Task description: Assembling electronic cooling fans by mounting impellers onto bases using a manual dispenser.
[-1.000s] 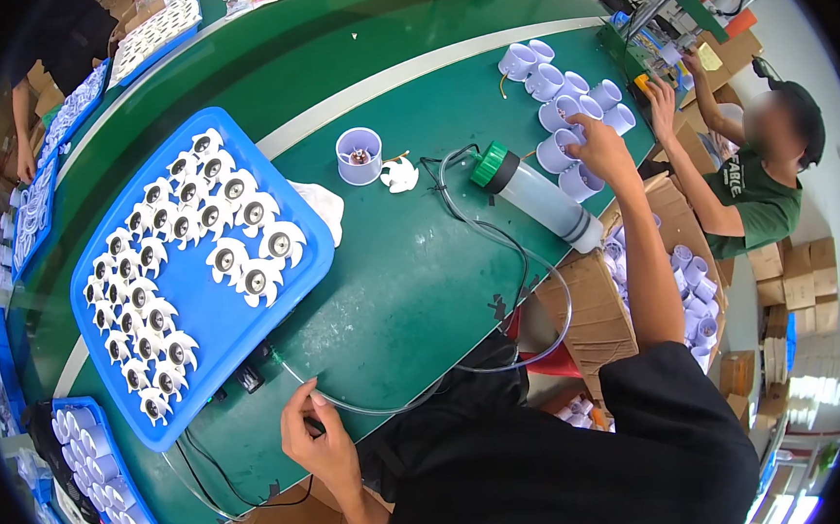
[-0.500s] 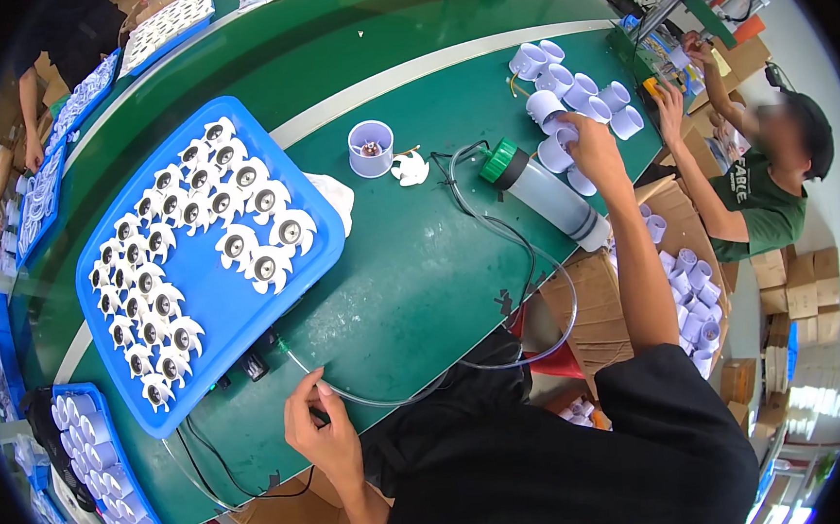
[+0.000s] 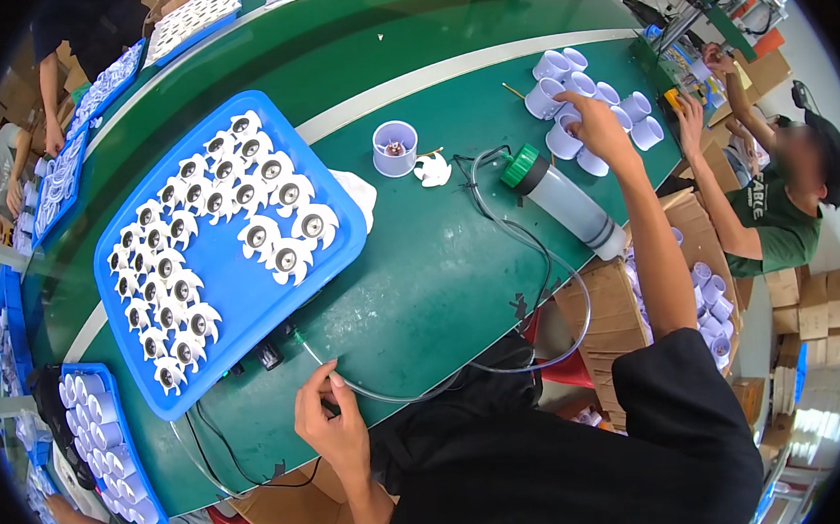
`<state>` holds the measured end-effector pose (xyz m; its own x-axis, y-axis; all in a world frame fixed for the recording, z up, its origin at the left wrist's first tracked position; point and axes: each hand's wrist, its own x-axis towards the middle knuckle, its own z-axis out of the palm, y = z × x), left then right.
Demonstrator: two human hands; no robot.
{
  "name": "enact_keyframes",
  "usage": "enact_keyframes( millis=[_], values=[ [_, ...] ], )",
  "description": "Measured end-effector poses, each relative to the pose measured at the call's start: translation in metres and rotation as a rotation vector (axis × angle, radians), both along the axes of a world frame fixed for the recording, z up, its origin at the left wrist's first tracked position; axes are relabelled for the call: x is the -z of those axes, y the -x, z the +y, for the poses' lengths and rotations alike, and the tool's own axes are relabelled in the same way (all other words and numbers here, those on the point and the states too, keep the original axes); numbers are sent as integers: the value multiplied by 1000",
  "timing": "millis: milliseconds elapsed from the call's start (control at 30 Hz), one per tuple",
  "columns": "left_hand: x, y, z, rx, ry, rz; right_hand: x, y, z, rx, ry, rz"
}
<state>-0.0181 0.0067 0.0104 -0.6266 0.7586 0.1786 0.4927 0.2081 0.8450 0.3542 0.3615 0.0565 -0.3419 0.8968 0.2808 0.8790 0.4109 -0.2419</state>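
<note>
My right hand [image 3: 597, 125] reaches to the far right of the green table, its fingers closed about a pale lavender plastic cup [image 3: 562, 143] in a cluster of similar cups. Near the front edge, my left hand [image 3: 334, 419] is curled, thumb and forefinger close together beside a clear tube [image 3: 400, 398]; what it pinches, if anything, is hidden. A single cup [image 3: 394, 149] with a copper-coloured part inside stands upright mid-table. Beside it lies a loose white impeller [image 3: 432, 171]. A clear cylinder with a green cap [image 3: 567, 203] lies slanted below the cluster.
At left, a blue tray [image 3: 233, 309] holds rows of white impellers with dark centres. Another blue tray [image 3: 156, 519] carries lavender cups. A carton of cups [image 3: 594, 313] stands beyond the table's right edge. At right, a co-worker [image 3: 767, 208] works at a bench machine. Cables [image 3: 536, 244] loop by the cylinder.
My right hand has moved slightly farther away, and the nearest cups of the cluster have shifted left and away. My left hand keeps its pose. The whole view has shifted a little.
</note>
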Motion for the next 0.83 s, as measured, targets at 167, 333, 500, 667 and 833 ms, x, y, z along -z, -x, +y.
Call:
enact_keyframes(
  millis=[167, 333, 500, 667, 833],
  values=[
    [0, 0, 0, -33, 10, -13, 6, 12, -1, 13, 49, 20],
    [-2, 0, 0, -8, 12, -30, -6, 10, -9, 12, 35, 188],
    [-2, 3, -2, 36, 21, -20, -47, 18, -27, 79, -52, 382],
    [4, 4, -15, 33, -281, 54, -85, 89, -117, -215, 68, 420],
    [-30, -11, -1, 243, -233, 231, -42, 175, -190, -610, 389, 187]
  ],
)
